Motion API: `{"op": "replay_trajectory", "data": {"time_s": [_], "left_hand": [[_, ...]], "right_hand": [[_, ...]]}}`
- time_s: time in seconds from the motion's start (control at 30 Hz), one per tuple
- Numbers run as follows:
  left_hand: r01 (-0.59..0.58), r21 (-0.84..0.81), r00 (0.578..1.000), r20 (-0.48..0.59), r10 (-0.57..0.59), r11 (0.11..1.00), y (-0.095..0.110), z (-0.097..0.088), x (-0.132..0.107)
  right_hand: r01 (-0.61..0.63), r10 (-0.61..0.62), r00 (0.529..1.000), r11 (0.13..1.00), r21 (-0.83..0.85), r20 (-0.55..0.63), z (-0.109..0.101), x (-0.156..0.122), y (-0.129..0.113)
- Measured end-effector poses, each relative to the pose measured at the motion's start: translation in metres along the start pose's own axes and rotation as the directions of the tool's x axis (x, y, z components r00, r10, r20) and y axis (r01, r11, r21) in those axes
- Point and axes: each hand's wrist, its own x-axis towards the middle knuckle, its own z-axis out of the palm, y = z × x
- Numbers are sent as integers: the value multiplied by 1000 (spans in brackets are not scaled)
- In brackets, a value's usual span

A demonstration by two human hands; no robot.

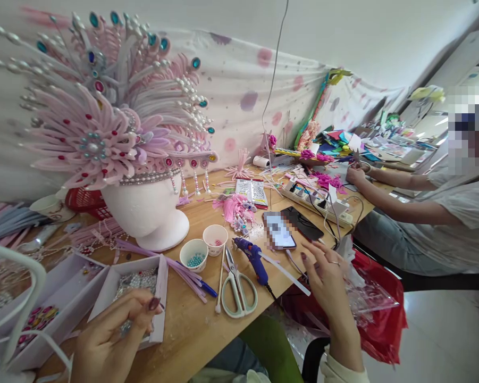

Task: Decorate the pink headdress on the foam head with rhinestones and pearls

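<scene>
My left hand (114, 332) is closed in a pinch over a white box (163, 298) of clear and silvery beads (137, 282). Whatever lies between thumb and forefinger is too small to name. Fingers loosely apart, my right hand (325, 271) hovers past the table edge, beside a phone (279, 230) with a lit screen. Between the hands lie a blue glue gun (252, 254) with a white glue stick (285, 274) in its back, and scissors (239, 292). Behind them, a pink headdress (99, 143) with pearls and gems sits on a white foam head (143, 213).
Paper cups hold teal beads (195, 259) and pink beads (217, 242). A power strip (319, 202) with cables lies at the right. Across the table corner, another person's hands (354, 173) hold scissors. A red bag (378, 319) hangs below the edge. A white metal frame (35, 276) stands at left.
</scene>
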Motion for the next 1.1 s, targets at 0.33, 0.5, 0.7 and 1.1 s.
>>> {"op": "replay_trajectory", "data": {"time_s": [0.33,0.5,0.7,1.1], "left_hand": [[16,-110,994,109,-4,994,6,11,-6],[-22,-99,988,152,37,995,9,9,-3],[-124,-105,961,236,146,987,12,9,-1],[-284,-76,931,218,294,956,17,17,4]], "right_hand": [[157,-148,986,981,-114,79,54,0,34],[46,-46,999,988,-145,3,60,5,26],[-55,46,997,984,-168,-56,73,9,10],[-50,21,994,959,-278,-107,85,14,-10]]}}
